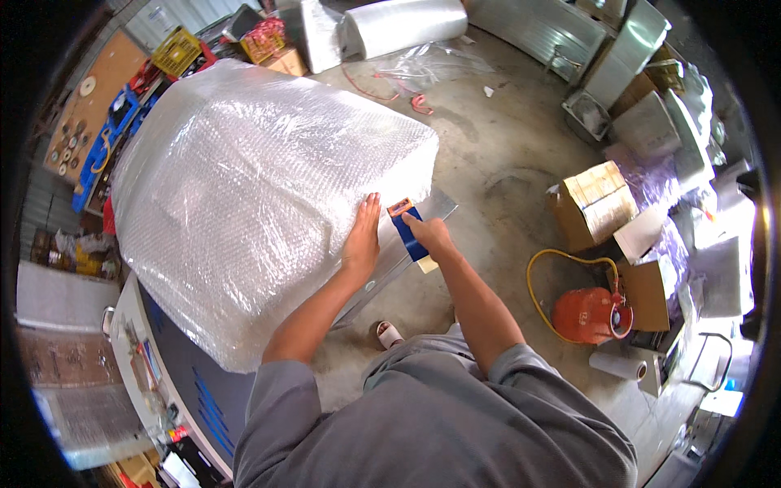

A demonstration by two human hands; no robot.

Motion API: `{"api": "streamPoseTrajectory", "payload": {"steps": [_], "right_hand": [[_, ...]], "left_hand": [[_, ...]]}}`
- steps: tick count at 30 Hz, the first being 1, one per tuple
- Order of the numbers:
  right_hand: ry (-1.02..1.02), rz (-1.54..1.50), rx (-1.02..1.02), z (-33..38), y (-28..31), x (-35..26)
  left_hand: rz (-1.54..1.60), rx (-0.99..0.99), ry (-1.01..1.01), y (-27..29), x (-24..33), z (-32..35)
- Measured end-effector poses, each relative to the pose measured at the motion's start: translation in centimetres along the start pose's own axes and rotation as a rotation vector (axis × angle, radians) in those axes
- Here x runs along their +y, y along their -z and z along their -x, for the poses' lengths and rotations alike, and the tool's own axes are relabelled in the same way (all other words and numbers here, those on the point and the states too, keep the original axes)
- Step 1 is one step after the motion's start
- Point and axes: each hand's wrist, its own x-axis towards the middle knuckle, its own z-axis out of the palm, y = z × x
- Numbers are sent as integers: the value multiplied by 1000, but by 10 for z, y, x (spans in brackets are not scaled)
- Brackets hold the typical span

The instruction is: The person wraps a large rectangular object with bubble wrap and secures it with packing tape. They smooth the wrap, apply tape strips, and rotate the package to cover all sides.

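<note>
A large bulky item covered in bubble wrap [244,163] fills the left and middle of the view; what lies under the wrap is hidden. My left hand [362,240] rests against its near right side, fingers stretched out and close together, holding nothing. Just to the right, my right hand [431,234] grips a blue and orange tape dispenser [409,234] at the edge of the wrapped item. The dispenser's orange end points away from me. I cannot tell whether tape is stuck to the wrap.
On the floor to the right stand an orange-red gas cylinder [582,315] with a yellow hose, a cardboard box [598,203] and a white roll [618,366]. A bubble-wrap roll [405,26] lies at the back. At lower left is a table with a dark top [187,366].
</note>
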Motion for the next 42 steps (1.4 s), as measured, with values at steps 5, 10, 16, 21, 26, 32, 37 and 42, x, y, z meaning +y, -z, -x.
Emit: {"api": "streamPoseTrajectory", "payload": {"steps": [5,10,16,21,26,32,37,42], "right_hand": [[-114,-90,79,24,-23,-5],[-252,-431,66,15,-36,5],[-324,-858,-161,14,-43,-4],[-419,-1080,-381,20,-55,-17],[-465,-1110,-407,9,-62,-12],[-285,-1164,-385,-25,-9,56],[-278,-1015,-383,26,54,76],[-69,-868,-365,78,81,83]], "left_hand": [[7,38,-34,3,-7,7],[16,44,-45,7,-4,2],[36,34,6,4,5,-5],[-47,-5,14,-1,-1,-1],[-66,-26,20,-8,5,-5],[10,3,33,4,2,-20],[145,-49,-52,-2,12,-8],[833,210,12,18,3,-4]]}}
